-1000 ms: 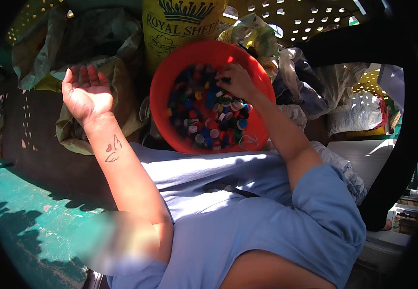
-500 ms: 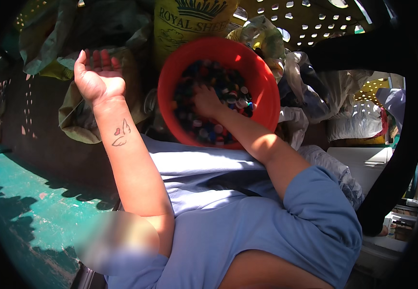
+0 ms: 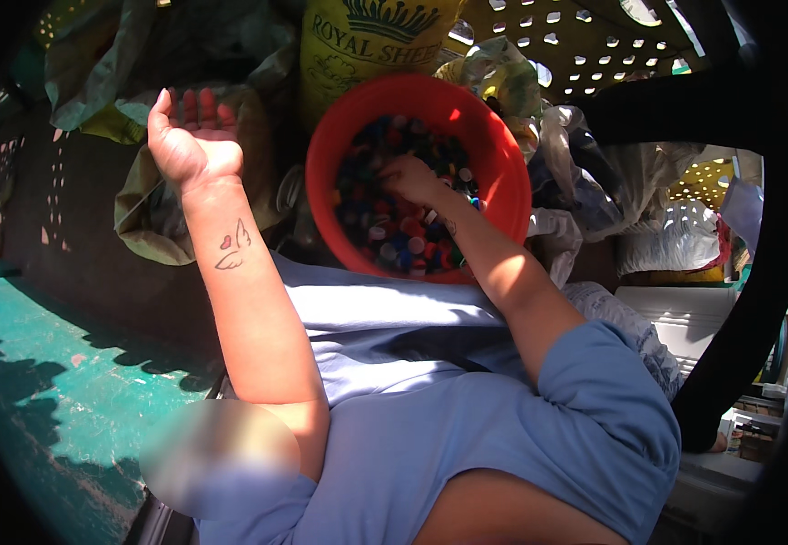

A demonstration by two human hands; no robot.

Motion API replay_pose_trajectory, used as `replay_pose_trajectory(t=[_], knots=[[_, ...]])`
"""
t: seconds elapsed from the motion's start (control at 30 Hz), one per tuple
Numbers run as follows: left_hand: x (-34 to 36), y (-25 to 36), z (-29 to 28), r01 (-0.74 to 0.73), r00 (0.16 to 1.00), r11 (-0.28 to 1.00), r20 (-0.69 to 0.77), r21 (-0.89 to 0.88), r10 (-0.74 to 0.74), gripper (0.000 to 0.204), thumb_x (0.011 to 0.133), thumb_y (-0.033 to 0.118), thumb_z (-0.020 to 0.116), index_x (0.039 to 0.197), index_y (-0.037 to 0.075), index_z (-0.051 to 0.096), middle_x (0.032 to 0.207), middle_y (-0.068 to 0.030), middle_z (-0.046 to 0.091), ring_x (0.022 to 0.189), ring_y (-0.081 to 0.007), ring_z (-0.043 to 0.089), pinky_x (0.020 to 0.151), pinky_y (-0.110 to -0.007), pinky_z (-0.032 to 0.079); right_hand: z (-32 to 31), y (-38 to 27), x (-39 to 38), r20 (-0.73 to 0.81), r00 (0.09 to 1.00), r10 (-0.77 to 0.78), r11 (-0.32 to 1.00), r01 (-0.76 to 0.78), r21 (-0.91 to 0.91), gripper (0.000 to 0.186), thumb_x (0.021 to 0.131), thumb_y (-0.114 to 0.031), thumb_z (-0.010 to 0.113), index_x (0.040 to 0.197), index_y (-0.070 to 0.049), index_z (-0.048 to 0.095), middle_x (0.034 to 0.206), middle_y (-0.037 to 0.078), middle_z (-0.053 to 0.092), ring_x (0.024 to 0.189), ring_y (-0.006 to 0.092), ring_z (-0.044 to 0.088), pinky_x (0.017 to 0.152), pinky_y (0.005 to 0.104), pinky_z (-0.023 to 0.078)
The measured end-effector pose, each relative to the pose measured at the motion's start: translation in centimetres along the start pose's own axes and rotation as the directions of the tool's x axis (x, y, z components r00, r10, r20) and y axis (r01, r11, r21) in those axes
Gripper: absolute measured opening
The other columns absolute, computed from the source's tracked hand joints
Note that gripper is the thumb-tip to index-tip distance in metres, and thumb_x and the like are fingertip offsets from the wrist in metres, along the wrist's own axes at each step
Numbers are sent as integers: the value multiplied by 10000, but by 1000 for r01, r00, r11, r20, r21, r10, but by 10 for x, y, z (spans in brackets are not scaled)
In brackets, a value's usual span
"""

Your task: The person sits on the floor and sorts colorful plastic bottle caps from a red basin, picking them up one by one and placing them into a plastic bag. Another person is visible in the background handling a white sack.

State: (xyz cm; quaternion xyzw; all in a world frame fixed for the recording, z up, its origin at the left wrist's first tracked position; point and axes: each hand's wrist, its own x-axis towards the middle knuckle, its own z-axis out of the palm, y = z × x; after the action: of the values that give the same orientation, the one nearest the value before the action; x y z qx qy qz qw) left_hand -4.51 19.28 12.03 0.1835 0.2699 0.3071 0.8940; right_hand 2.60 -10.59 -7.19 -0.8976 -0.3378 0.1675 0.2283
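Palm upward, my left hand (image 3: 196,141) hangs open and empty, fingers loosely curved, over an opened beige sack (image 3: 149,218). My right hand (image 3: 412,177) is inside the round red plastic basin (image 3: 503,218), reaching into many plastic bottle caps (image 3: 417,245) of blue, red, white, green and other colours. Its fingertips are dim and partly lost among the caps, so whether they grip one is unclear. The basin stands just beyond the blue cloth of my clothing (image 3: 385,318), between my forearms.
A yellow printed sack (image 3: 367,54) stands behind the basin, bulging clear plastic bags (image 3: 621,173) to its right. A perforated crate wall (image 3: 594,36) rises behind. White containers (image 3: 666,309) and a black curved shape (image 3: 703,372) are at right, a green painted surface (image 3: 67,381) at lower left.
My right hand has moved from the basin's upper right down and left into the middle of the caps. My left hand appears slightly higher and farther right in view, still open.
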Motion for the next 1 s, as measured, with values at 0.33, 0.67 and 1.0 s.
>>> replay_pose_trajectory(t=[0.33, 0.67, 1.0], knots=[[2, 0, 0, 19, 1000, 1000, -7, -4, -19, 283, 788, 283, 660, 1016, 155, 551, 1030, -24, 498, 927, -191, 509, 806, -354, 383, -127, 48, -36, -359, 702, 615, 727, -328, 604, 339, 791, -243, 700, 1026, -1, 674, 852, 23, 634, 696, 71, 520, 592, 243, 400], [4, -8, 1, 33, 999, 999, 3, 0, -33, 288, 791, 283, 662, 1028, 161, 552, 1048, -26, 496, 938, -191, 502, 818, -359, 377, -209, 180, -36, -537, 396, 745, 659, -312, 684, 326, 735, -268, 760, 932, -15, 701, 811, 37, 634, 754, 141, 582, 685, 277, 465], [-3, -4, 1, -18, 1000, 1000, 5, 23, 18, 280, 780, 264, 665, 1012, 156, 553, 1040, -30, 493, 919, -193, 502, 809, -361, 362, -176, 99, -17, -749, 610, 259, 941, -333, 55, 289, 729, -306, 708, 917, -89, 736, 975, 145, 675, 911, 260, 637, 836, 356, 483]])
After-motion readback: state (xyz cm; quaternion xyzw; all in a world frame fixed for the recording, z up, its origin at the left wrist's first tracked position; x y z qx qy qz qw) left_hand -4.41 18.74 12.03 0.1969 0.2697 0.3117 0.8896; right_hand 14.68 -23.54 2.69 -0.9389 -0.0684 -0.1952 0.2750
